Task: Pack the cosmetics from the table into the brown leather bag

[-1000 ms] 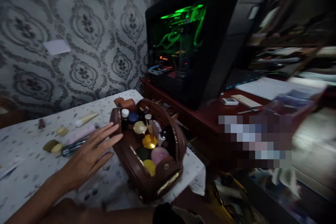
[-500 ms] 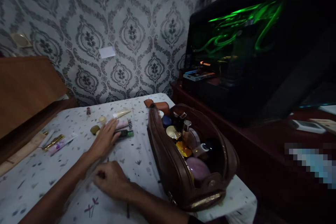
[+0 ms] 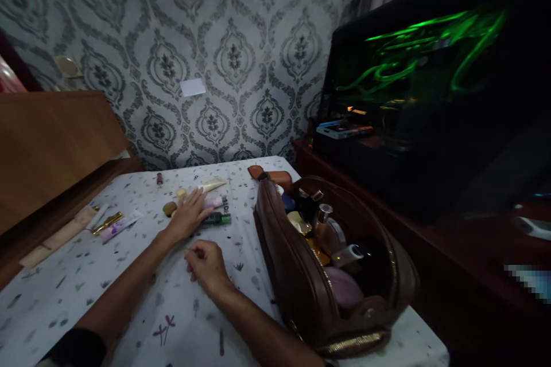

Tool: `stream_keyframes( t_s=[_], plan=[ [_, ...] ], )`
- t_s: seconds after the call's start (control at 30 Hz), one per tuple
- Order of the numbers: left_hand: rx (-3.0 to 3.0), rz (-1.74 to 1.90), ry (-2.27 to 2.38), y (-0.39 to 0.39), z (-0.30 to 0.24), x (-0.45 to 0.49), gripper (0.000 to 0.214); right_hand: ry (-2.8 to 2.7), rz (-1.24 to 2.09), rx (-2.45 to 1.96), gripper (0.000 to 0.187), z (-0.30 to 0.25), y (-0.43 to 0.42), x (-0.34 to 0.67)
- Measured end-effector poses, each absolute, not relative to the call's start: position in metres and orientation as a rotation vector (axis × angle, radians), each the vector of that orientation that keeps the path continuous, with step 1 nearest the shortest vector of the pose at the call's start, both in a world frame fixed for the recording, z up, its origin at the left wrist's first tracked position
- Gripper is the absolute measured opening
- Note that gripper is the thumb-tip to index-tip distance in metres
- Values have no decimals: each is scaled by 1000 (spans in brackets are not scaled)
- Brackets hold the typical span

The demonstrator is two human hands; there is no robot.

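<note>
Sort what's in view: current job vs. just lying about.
Likely in the job:
left hand, spread over the pink tube
dark tube, by that hand
right hand, fingers curled
open brown bag

Likely just around:
white card on the wall
green-lit computer case
wooden panel

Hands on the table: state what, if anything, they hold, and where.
The left hand partly covers the pink tube and dark tube; whether it grips either cannot be told. The right hand is curled, nothing visible in it.

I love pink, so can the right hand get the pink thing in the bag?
Probably yes: the brown bag is open above the pink thing, though the right hand must clear its side wall.
</note>
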State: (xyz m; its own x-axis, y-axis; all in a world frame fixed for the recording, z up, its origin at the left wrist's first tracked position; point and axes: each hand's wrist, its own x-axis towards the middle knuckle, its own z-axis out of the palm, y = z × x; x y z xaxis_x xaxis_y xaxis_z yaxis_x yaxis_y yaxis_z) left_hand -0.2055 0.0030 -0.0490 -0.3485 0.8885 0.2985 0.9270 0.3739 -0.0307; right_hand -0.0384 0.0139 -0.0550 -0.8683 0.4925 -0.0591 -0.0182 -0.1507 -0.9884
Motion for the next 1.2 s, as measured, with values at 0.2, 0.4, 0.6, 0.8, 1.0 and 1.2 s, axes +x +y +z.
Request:
stream_keyframes(
  t_s=[0.2, 0.4, 0.6, 0.8, 1.0, 1.2],
  plan=[
    [-1641, -160, -2379, 3, -53, -191, 56, -1741, 2011, -457, 24, -64, 21, -42],
    [-1685, -168, -2432, -7, -53, -181, 54, -1695, 2037, -458, 29, -72, 22, -47],
    [-1670, -217, -2545, 7, -45, -199, 62, -1681, 2024, -461, 27, -73, 24, -46],
    [-1537, -220, -2679, 40, -35, -233, 61, -1711, 2041, -507, 23, -71, 23, -45],
    [-1423, -179, -2739, 75, -30, -258, 44, -1723, 2019, -520, 22, -68, 22, -44],
    [-1423, -125, -2770, 97, -27, -262, 36, -1749, 2023, -520, 24, -68, 21, -45]
  ],
)
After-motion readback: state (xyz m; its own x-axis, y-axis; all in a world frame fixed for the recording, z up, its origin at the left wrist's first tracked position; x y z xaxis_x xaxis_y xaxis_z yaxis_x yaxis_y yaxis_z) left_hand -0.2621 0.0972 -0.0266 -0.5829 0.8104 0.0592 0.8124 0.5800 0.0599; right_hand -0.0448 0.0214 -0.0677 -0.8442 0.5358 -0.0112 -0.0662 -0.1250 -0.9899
